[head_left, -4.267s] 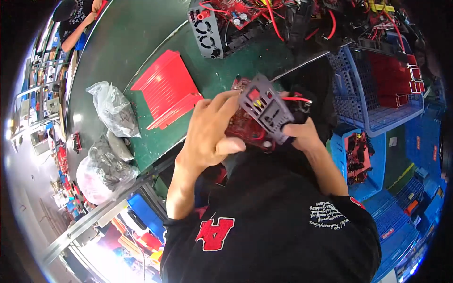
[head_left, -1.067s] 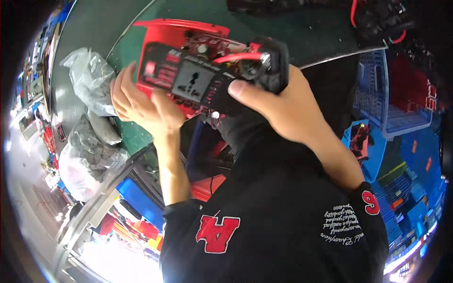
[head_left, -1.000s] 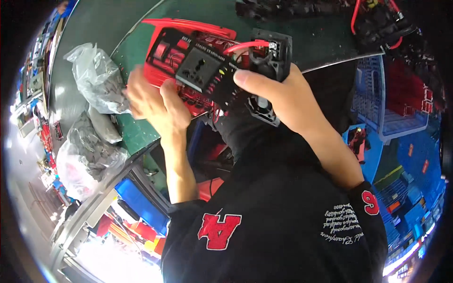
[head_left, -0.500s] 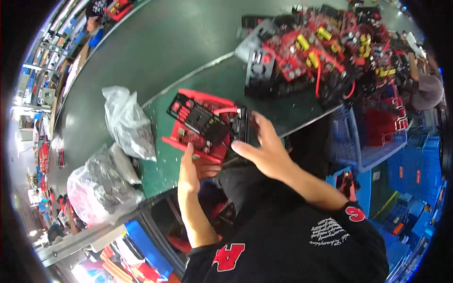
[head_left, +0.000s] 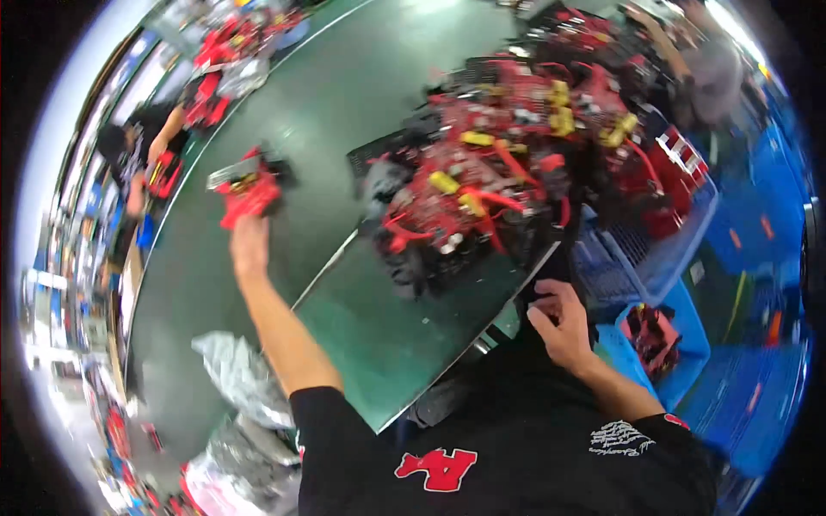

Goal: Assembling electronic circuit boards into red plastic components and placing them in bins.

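My left hand (head_left: 250, 245) is stretched far out over the green table, gripping the near end of a red plastic casing with electronics (head_left: 251, 199). Motion blur hides the casing's details and most of my fingertips. Dark parts show on its right side and a pale part on its left. Near the table's front edge hangs my right hand (head_left: 564, 327), its fingers loosely bent and apart from the thumb, with nothing seen in it. Ahead of it lies a large heap of red circuit boards (head_left: 473, 185) with black parts, red wires and yellow components.
Grey plastic bags (head_left: 245, 378) lie at the lower left of the table (head_left: 370, 344). To the right stand a blue-grey basket (head_left: 641, 258) and a blue bin (head_left: 680, 378) holding red and black parts. Co-workers are at the far left (head_left: 142, 155) and far right (head_left: 710, 73).
My left hand has carried the red casing from in front of me to the far left. My right hand has let go of it and drawn back right. The view has shifted.
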The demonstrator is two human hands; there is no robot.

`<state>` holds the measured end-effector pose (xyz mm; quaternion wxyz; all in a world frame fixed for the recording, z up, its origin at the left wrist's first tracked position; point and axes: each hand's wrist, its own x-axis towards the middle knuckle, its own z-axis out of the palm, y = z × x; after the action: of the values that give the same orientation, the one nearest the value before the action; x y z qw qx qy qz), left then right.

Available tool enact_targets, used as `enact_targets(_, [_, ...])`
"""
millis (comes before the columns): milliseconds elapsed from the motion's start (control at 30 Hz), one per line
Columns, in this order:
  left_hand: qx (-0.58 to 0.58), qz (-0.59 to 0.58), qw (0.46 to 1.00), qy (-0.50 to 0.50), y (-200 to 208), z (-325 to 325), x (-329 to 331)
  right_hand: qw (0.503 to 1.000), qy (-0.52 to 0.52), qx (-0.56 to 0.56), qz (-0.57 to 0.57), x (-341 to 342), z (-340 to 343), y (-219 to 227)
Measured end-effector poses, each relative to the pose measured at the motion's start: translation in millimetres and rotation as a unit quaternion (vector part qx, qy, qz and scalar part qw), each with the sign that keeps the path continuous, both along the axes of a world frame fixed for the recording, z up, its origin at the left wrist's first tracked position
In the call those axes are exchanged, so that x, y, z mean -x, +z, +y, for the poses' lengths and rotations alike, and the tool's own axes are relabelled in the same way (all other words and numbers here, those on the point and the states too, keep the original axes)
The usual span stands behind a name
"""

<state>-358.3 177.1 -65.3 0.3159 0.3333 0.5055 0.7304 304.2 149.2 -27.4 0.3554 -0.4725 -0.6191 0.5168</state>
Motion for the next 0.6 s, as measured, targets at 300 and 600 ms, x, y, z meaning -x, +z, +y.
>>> enact_targets(300, [0.296,0.304,0.875,0.233,58,-34,-149,0.837,-0.402,-0.213,-0.303,-193,108,-67])
enact_targets(600, [0.442,0.563,0.663,0.219,40,-237,-244,0.705,-0.681,0.044,-0.193,-417,346,-128])
